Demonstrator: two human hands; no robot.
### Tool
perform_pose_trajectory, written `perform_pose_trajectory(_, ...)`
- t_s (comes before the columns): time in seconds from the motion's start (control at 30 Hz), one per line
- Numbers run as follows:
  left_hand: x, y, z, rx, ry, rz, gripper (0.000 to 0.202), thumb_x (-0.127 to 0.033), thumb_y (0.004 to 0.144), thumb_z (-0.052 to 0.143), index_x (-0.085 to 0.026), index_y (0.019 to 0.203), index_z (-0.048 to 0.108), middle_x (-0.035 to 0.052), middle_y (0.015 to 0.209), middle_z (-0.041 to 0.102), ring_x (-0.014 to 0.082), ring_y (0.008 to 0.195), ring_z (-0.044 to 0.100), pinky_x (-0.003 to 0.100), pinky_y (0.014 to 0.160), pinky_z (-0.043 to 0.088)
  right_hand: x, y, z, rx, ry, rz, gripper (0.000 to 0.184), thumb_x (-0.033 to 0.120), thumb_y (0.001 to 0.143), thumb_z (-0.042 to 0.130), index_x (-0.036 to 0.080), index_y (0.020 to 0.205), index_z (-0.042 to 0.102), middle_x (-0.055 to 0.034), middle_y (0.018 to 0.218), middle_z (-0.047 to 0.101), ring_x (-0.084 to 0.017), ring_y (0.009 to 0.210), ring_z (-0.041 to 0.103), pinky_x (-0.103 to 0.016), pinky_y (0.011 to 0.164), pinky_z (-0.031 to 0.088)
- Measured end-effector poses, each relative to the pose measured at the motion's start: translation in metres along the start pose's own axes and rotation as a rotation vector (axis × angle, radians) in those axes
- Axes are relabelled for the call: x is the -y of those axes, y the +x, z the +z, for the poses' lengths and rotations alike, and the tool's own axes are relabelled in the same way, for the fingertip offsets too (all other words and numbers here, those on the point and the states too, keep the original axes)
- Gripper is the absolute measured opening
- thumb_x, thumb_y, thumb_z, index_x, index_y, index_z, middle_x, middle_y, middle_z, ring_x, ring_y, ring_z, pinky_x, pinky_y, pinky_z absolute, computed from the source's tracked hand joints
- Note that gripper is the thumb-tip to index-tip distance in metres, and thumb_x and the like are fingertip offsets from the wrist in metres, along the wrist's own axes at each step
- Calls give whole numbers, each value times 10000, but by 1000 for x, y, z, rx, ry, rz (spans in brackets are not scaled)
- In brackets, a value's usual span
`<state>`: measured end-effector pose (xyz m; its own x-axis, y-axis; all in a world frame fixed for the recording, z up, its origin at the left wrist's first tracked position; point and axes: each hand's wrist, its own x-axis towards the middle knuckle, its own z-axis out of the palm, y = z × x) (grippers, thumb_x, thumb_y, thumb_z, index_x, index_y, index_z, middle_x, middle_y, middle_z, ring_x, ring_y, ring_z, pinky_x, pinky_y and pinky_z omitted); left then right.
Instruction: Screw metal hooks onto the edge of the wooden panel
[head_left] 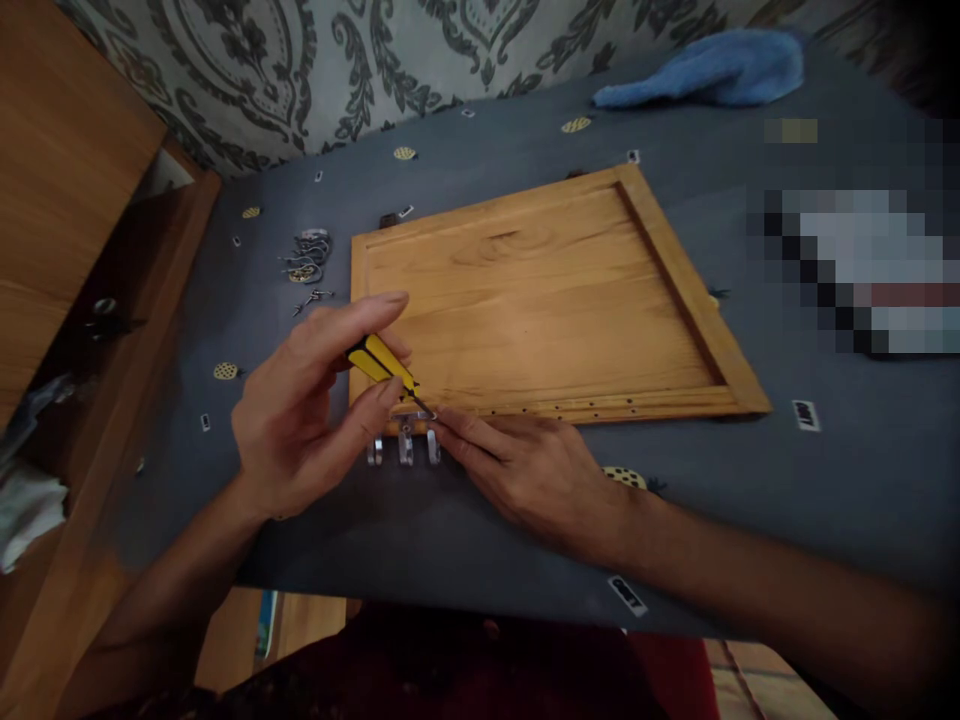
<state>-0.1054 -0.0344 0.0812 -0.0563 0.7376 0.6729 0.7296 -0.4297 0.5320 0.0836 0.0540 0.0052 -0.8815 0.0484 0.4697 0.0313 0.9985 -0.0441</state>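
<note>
My left hand (300, 410) is closed around the yellow and black handle of a screwdriver (379, 362). The screwdriver tilts down to the right, its tip at the near edge of a framed wooden panel (517, 300). Several shiny metal hooks (406, 445) hang along the left part of that edge. My right hand (544, 480) lies along the same edge with its fingertips pinched against the rightmost metal hook, beside the screwdriver tip. Whether a screw sits under the tip is hidden by the fingers. Small dark holes run along the edge to the right.
Loose hooks (311, 250) and screws (315, 297) lie left of the panel on the grey patterned tabletop (480, 540). A blue cloth (720, 70) rests at the back against the wall. A wooden cabinet (67, 180) stands at the left, and a blurred-out object (870, 270) lies at the right.
</note>
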Motion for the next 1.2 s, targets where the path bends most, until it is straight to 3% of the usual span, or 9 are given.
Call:
perform_pose_trajectory(0.1, 2, 1, -1, 34, -18, 14, 499, -163, 878, 642, -300, 1344, 532, 40, 1195, 644, 205, 924, 673, 405, 750, 605, 0, 0, 0, 1, -11, -3, 291, 106, 909, 527, 132, 1166, 661, -67, 1248, 681, -191, 780, 666, -341, 586, 520)
perform_pose_trajectory(0.27, 4, 0, -1, -56, 85, 30, 443, -326, 837, 721, -352, 1263, 603, -4, 1128, 682, 213, 909, 634, 443, 775, 596, 0, -1, 1, 12, -17, -1, 293, 109, 910, 525, 138, 1169, 660, -65, 1272, 669, -175, 742, 654, -336, 584, 522)
perform_pose_trajectory(0.37, 2, 0, -1, -69, 92, 13, 431, -276, 837, 723, -334, 1250, 614, 8, 1087, 691, 203, 874, 654, 431, 766, 608, 0, -1, 1, 6, -13, 2, 300, 108, 900, 535, 135, 1173, 659, -60, 1278, 667, -182, 738, 659, -342, 570, 520)
perform_pose_trajectory(0.57, 0, -1, 3, -61, -81, -12, 439, -137, 874, 657, -268, 1284, 570, 37, 1181, 614, 175, 917, 691, 338, 771, 642, 0, 0, -1, 32, 0, 1, 314, 110, 904, 539, 133, 1199, 647, -86, 1267, 668, -187, 814, 669, -322, 603, 519)
perform_pose_trajectory(0.67, 3, -1, 2, -23, -81, -35, 452, -190, 867, 674, -301, 1289, 558, 38, 1174, 599, 191, 930, 684, 361, 751, 649, -1, -1, -1, 21, 8, 3, 316, 107, 903, 542, 127, 1201, 645, -92, 1257, 671, -181, 796, 667, -318, 593, 514)
perform_pose_trajectory(0.83, 3, -2, -1, -78, 28, -5, 464, -243, 816, 744, -329, 1247, 594, 13, 1131, 635, 195, 911, 654, 332, 646, 614, -1, -1, 0, 22, -6, -2, 306, 104, 909, 527, 129, 1186, 654, -81, 1272, 667, -181, 774, 663, -327, 580, 522)
perform_pose_trajectory(0.97, -1, -2, 0, -79, -5, -91, 399, -280, 859, 697, -349, 1239, 599, 28, 1145, 635, 239, 985, 677, 400, 698, 642, -1, -1, 0, 11, 2, -2, 295, 106, 915, 525, 124, 1181, 653, -72, 1272, 670, -188, 792, 672, -334, 598, 535)
perform_pose_trajectory(1.2, -6, -3, 0, -57, -45, -109, 383, -251, 870, 673, -353, 1234, 611, 40, 1140, 634, 214, 850, 683, 424, 676, 666, 0, -1, 0, 10, -11, -3, 299, 112, 920, 524, 130, 1192, 647, -71, 1262, 675, -192, 798, 671, -340, 607, 538)
